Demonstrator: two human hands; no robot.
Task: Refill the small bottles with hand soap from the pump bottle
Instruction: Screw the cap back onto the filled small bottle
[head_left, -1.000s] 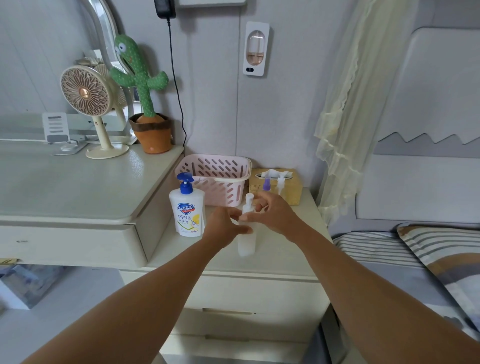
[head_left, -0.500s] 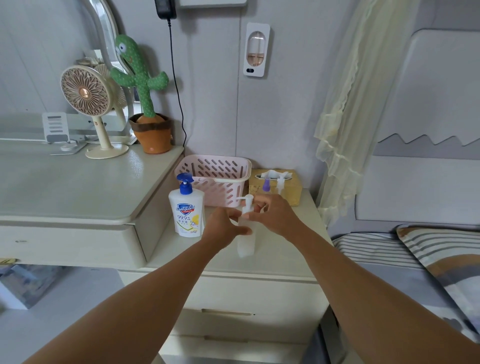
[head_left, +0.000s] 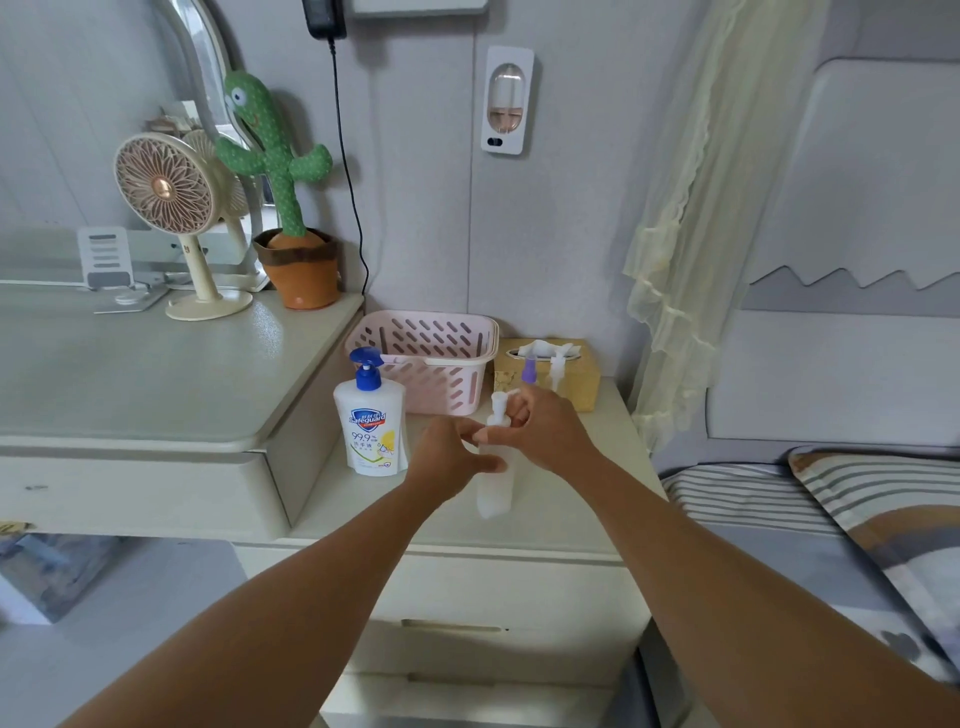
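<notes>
A small clear bottle (head_left: 494, 493) with a white pump top stands upright on the nightstand (head_left: 571, 514). My left hand (head_left: 449, 457) grips its body from the left. My right hand (head_left: 545, 428) pinches the collar of its pump top from the right. The white hand soap pump bottle (head_left: 370, 423) with a blue pump stands just left of my hands, untouched. Two more small bottles, one with a purple top (head_left: 529, 370) and one with a white top (head_left: 557, 371), stand behind my right hand, mostly hidden.
A pink slotted basket (head_left: 426, 358) and a tan tissue box (head_left: 576, 382) stand at the back of the nightstand. A higher desk (head_left: 130, 384) at left carries a fan (head_left: 166, 192) and a plush cactus (head_left: 275, 171). A bed (head_left: 831, 519) lies at right.
The pump head on the small bottle has turned between the frames while my right hand's fingers shifted round its collar. My left hand has kept hold of the bottle's body.
</notes>
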